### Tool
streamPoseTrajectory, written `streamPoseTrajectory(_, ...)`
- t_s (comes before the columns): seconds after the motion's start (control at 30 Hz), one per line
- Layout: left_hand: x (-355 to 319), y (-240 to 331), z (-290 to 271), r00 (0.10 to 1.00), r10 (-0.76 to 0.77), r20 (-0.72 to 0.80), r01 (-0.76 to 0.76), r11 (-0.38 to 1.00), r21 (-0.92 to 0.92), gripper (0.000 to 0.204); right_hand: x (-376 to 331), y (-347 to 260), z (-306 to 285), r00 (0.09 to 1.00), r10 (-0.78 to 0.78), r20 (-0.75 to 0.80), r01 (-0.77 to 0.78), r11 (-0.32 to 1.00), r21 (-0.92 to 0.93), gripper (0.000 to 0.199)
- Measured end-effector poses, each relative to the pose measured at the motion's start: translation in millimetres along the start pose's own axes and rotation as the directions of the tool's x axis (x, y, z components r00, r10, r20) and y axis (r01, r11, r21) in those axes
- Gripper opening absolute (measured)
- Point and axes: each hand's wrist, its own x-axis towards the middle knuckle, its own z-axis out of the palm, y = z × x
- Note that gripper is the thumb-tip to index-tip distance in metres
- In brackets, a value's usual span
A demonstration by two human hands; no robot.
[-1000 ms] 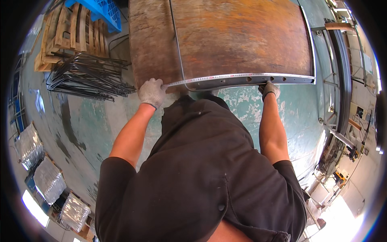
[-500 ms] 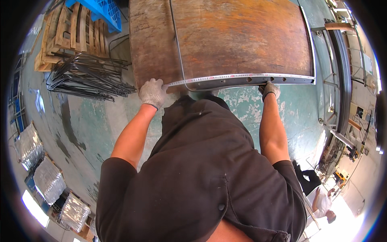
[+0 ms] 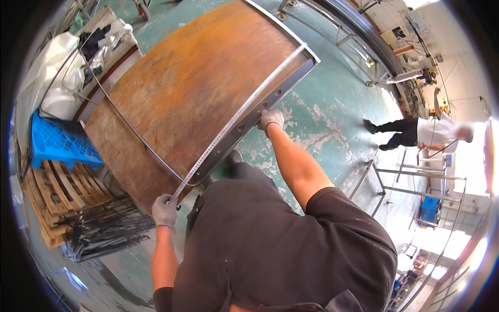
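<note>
A worn brown wooden tabletop (image 3: pixel 192 78) lies ahead of me. Along its near edge runs a dark metal strip (image 3: pixel 249 115) with round holes. A white tape measure (image 3: pixel 244 106) stretches beside the strip, from the far right corner to my left hand. My left hand (image 3: pixel 165 209), in a pale knitted glove, is closed on the tape's near end at the table's left corner. Gloved too, my right hand (image 3: pixel 272 119) grips the strip's outer edge, its fingertips partly hidden. A thin bent metal rod (image 3: pixel 148 147) crosses the table's left part and curves near the tape.
On the left are a blue plastic pallet (image 3: pixel 60 138), wooden pallets (image 3: pixel 52 192) and a pile of dark bent metal rods (image 3: pixel 106 229). White bags (image 3: pixel 57 67) sit behind them. A person (image 3: pixel 434 130) stands at the right, near metal frames (image 3: pixel 416 174).
My view has turned to the right, so the table now slants across it and the other person shows fully. Both hands keep their places, the left at the tape, the right at the strip.
</note>
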Motion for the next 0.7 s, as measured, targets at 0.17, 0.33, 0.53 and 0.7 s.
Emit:
streamPoseTrajectory(0.17,11,37,12,0.999,0.012,0.030,-0.005,0.974,-0.227,0.029,-17,3,2,1.000,-0.018,0.013,0.017,0.999,0.049,0.045)
streamPoseTrajectory(0.33,32,61,14,0.996,0.073,0.053,-0.056,0.959,-0.278,0.030,17,27,12,0.977,-0.205,0.064,0.211,0.862,-0.461,0.028)
streamPoseTrajectory(0.53,32,54,2,0.998,0.067,0.001,-0.064,0.951,-0.304,0.027,0,30,12,0.948,-0.316,0.027,0.276,0.778,-0.565,0.024)
streamPoseTrajectory(0.7,49,-12,4,0.988,-0.047,-0.145,-0.008,0.934,-0.358,0.029,1,39,15,0.958,-0.264,0.110,0.285,0.845,-0.453,0.034)
